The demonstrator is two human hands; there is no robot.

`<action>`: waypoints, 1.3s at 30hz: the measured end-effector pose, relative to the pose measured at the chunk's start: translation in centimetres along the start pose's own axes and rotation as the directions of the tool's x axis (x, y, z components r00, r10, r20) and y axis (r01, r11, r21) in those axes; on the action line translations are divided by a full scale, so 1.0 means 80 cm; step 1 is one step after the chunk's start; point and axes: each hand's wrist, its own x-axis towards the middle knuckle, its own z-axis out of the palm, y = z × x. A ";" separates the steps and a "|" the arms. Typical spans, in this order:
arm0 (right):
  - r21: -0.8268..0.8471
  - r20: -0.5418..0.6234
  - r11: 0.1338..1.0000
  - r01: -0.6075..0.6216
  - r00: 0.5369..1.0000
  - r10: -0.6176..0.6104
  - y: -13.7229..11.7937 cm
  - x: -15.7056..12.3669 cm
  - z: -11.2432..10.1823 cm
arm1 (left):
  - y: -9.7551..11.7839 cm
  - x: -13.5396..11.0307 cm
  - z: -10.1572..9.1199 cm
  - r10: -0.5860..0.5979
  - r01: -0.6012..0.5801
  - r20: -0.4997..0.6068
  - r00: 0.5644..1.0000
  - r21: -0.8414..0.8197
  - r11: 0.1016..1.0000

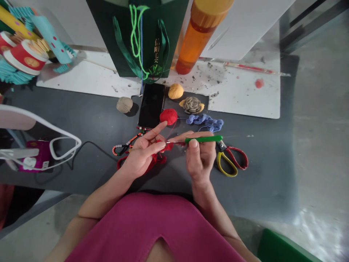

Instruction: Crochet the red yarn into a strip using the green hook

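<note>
Right now, the right hand grips a green-handled crochet hook between thumb and fingers, its thin metal shaft reaching left into a piece of red crochet work held by the left hand, whose thumb and fingertips pinch the work while the index finger points up and away. A red strand rises from the work to a red yarn ball just beyond the left hand. On the dark tabletop, yellow-and-red-handled scissors lie just right of the right hand, and a blue crocheted strip lies ahead of it. A beaded string lies just beyond the left hand. Farther ahead are a black smartphone, a tan yarn ball, a yellow yarn ball and a crocheted rose.
</note>
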 end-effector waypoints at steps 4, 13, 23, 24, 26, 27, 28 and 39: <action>-0.140 0.081 0.948 0.287 0.957 -0.278 -0.004 0.001 0.001 | -0.004 0.000 0.001 0.065 -0.063 -0.036 0.997 0.044 0.997; -0.220 0.111 0.915 0.338 0.941 -0.320 0.001 -0.008 0.001 | -0.005 0.003 -0.007 -0.133 0.136 0.036 0.990 -0.122 0.983; 0.163 -0.062 0.981 -0.106 0.991 0.117 0.013 -0.006 0.011 | -0.001 0.003 -0.002 -0.077 0.084 0.075 0.994 -0.091 0.992; 0.205 -0.034 0.971 -0.125 0.990 0.134 0.016 -0.006 0.012 | -0.002 0.002 -0.001 -0.056 0.062 0.081 0.995 -0.071 0.996; 0.227 -0.026 0.966 -0.123 0.991 0.132 0.018 -0.008 0.015 | -0.005 0.000 0.000 -0.018 0.020 0.081 0.997 -0.015 1.000; 0.219 -0.033 0.969 -0.113 0.992 0.123 0.018 -0.010 0.016 | -0.006 -0.001 0.000 -0.002 0.001 0.074 0.997 0.011 1.000; 0.204 -0.039 0.974 -0.102 0.993 0.112 0.017 -0.011 0.016 | -0.007 -0.001 0.000 0.014 -0.016 0.064 0.998 0.031 0.999; -0.180 0.018 0.917 0.355 0.934 -0.358 -0.002 -0.012 0.016 | -0.015 0.002 -0.002 -0.016 0.019 0.038 0.999 -0.081 0.997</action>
